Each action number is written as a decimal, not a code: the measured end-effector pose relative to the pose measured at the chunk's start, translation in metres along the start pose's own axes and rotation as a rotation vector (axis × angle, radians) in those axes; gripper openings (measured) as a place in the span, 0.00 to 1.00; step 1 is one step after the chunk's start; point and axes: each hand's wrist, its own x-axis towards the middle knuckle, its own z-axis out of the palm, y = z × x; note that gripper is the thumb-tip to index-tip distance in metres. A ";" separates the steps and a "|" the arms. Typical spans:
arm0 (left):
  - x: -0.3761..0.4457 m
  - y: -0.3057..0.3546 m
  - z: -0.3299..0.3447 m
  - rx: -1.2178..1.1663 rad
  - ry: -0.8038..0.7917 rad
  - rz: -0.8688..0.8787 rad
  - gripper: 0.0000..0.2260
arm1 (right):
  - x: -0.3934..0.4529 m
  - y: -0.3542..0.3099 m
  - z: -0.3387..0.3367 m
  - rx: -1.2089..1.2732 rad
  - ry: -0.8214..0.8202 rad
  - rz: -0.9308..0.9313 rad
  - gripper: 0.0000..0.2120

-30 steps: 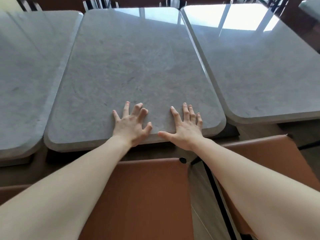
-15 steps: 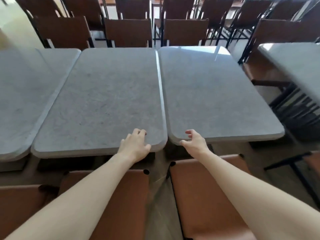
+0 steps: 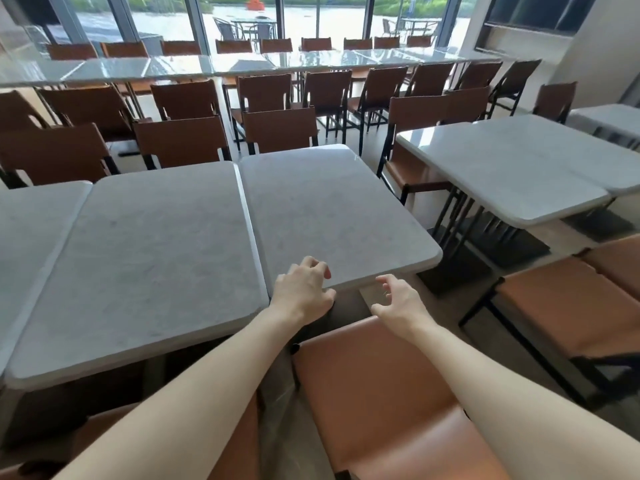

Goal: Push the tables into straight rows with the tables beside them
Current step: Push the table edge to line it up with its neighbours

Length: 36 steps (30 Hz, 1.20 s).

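Nearest: two brown chair seats, one under the left forearm and one under the right forearm, with a strip of floor between them. More brown seats at near right.

Left hand is on the near edge of the right-hand grey table, close to that table's near-left corner; fingers curled over the top, thumb at the rim, so it grips the edge. Right hand hangs just off the same near edge, further right, fingers spread apart and loosely curled, holding nothing, not touching the tabletop.

The right-hand grey table sits side by side with the middle grey table, long edges touching or nearly so along a pale seam. Its near edge lies further away than the middle table's near edge and its far edge pokes further out too, so the two are offset, not flush. A third grey table is at far left beside the middle one.

Right, across an aisle: separate white-topped tables on black legs. Behind the grey tables: rows of brown chairs. Far: a long line of glossy tables, then windows with outdoor furniture beyond.
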 end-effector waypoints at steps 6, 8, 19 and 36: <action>-0.036 -0.011 0.004 0.078 -0.020 -0.042 0.17 | -0.037 0.007 0.003 -0.048 0.014 -0.030 0.29; -0.049 -0.016 0.009 0.055 -0.022 -0.077 0.16 | -0.045 0.008 0.008 -0.065 -0.005 -0.037 0.29; -0.018 -0.029 0.066 0.102 -0.115 -0.214 0.20 | 0.025 0.023 0.015 -0.237 -0.139 -0.129 0.30; 0.214 -0.063 0.256 0.340 -0.024 -0.204 0.50 | 0.307 0.166 0.101 -0.858 -0.036 -0.485 0.60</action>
